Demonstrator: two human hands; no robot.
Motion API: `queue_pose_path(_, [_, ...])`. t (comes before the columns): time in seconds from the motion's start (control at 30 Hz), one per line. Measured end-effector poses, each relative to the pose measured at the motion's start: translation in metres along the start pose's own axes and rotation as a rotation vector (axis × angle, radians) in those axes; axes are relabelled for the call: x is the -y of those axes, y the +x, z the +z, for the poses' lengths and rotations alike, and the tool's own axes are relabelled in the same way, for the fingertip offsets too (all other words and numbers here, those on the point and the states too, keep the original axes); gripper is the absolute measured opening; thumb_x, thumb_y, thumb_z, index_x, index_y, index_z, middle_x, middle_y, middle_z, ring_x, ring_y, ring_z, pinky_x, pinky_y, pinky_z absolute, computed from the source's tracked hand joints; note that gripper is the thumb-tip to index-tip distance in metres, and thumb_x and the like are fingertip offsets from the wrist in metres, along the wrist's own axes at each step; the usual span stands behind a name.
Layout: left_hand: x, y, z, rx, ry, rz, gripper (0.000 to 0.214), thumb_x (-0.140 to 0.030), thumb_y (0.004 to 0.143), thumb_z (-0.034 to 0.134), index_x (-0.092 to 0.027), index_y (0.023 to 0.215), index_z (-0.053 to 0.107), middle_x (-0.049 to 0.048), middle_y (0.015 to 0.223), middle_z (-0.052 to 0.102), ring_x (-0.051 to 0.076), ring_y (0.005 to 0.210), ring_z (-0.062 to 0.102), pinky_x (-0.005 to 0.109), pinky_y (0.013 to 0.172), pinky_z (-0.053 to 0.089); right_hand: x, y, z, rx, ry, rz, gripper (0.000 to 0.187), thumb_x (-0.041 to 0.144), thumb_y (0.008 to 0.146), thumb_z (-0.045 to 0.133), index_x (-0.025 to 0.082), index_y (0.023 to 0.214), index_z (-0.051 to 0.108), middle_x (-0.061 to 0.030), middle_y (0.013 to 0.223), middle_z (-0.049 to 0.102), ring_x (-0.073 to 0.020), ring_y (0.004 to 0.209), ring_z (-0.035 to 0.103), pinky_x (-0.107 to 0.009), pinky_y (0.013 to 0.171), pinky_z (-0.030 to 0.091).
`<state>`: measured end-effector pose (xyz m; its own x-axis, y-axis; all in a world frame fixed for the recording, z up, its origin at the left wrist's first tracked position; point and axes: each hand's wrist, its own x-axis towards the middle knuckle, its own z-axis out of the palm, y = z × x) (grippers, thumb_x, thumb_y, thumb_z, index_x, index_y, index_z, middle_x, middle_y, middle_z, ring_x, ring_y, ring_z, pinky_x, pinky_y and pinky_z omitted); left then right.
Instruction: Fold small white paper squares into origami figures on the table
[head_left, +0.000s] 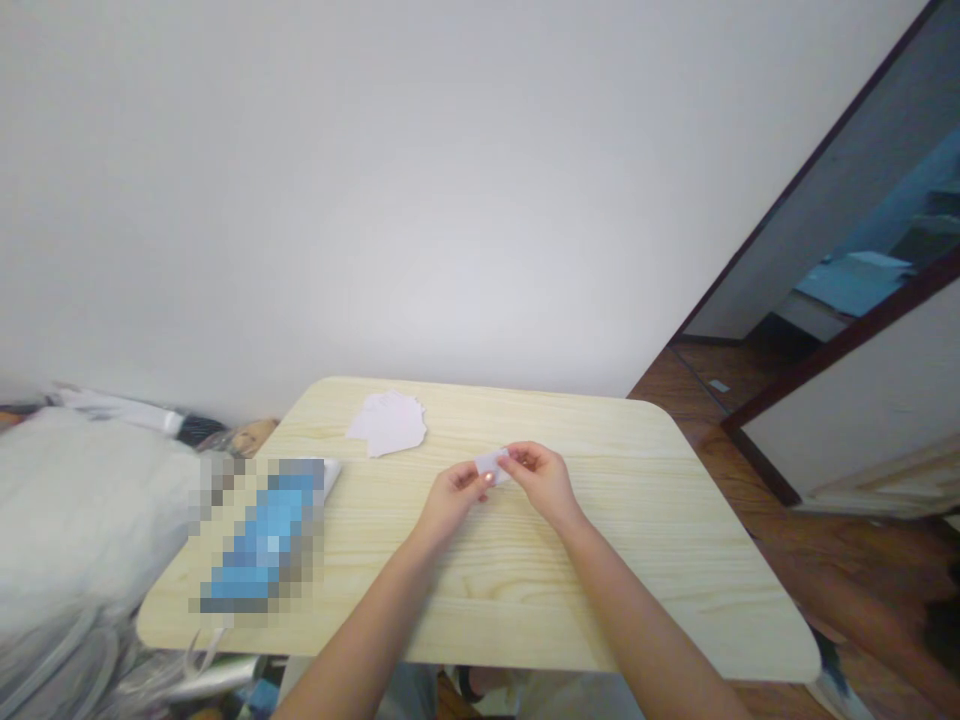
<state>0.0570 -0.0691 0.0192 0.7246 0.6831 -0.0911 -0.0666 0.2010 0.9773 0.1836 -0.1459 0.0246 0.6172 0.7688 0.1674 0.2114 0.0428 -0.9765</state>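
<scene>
Both my hands are raised over the middle of a pale wooden table (525, 580). Between their fingertips is a small piece of white paper (491, 466), pinched by my left hand (450, 500) and my right hand (541, 482). Part of the piece is hidden by my fingers. Up and to the left of my hands, a loose sheet or pile of white paper with ragged edges (387, 422) lies on the tabletop, not touching either hand.
A blue packaged item, pixelated and unreadable (262, 535), lies at the table's left side. Grey soft bedding or cloth (75, 520) bulks beyond the left edge. A white wall (450, 200) rises behind the table, with a dark door frame (847, 340) and wooden floor (825, 560) to the right.
</scene>
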Motion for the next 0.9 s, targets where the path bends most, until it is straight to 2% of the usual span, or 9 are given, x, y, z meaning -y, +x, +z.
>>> queue_pose_path(0.33, [0.0058,0.0026,-0.0025,-0.023,0.066,0.02,0.027,-0.039,0.058,0.069,-0.014,0.068,0.067,0.0022,0.058,0.063,0.011,0.05,0.051,0.021,0.051,0.039,0.0008,-0.0012,0.0011,0.004,0.025,-0.002,0.017,0.03,0.065,0.066,0.018,0.077,0.068,-0.0052,0.076,0.068,-0.0173,0.066,0.062,-0.03,0.062,0.05])
queue_pose_path(0.57, [0.0051,0.0022,-0.0008,-0.058,0.109,0.039,0.028,-0.041,0.058,0.069,-0.014,0.063,0.065,0.0011,0.055,0.061,0.011,0.048,0.05,0.021,0.049,0.038,-0.0004,-0.0014,0.0023,0.05,0.063,0.026,0.022,0.031,0.065,0.066,0.017,0.083,0.066,-0.004,0.071,0.066,-0.0152,0.061,0.06,-0.027,0.057,0.048])
queue_pose_path(0.73, [0.0054,-0.0001,0.0011,-0.003,0.152,0.085,0.023,-0.037,0.061,0.067,-0.014,0.066,0.065,-0.001,0.054,0.058,0.01,0.049,0.047,0.02,0.048,0.035,0.0031,-0.0042,0.0038,0.074,-0.037,0.004,0.014,0.029,0.068,0.063,0.015,0.073,0.065,-0.0034,0.065,0.063,-0.0136,0.058,0.056,-0.024,0.053,0.045])
queue_pose_path(0.9, [0.0053,-0.0006,0.0012,0.012,0.181,0.11,0.021,-0.035,0.062,0.066,-0.014,0.065,0.064,-0.0013,0.055,0.057,0.01,0.051,0.046,0.02,0.05,0.037,0.0032,-0.0048,0.004,0.05,-0.04,0.003,0.017,0.031,0.067,0.063,0.015,0.072,0.065,-0.003,0.063,0.062,-0.0132,0.057,0.055,-0.023,0.053,0.044])
